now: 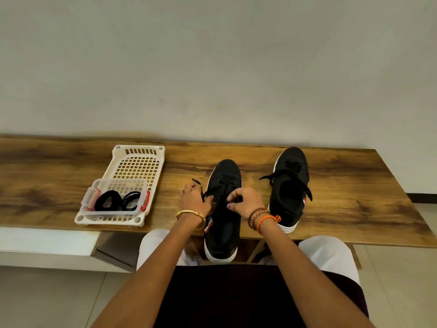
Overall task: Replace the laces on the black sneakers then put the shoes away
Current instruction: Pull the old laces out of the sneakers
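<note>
Wooden table [343, 185], both hands pinching black lace [202, 194] on near sneaker [223, 209], no legible branding

Two black sneakers [222, 209] [289, 185] on the table — toes away, near one's heel overhanging.

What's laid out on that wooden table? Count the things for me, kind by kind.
Black sneakers: 2, one being laced, one to its right
White slotted tray: 1
Clear box with red clips: 1, sitting in the tray
Coiled black lace bundles in the box: 2
Total: 6
</note>
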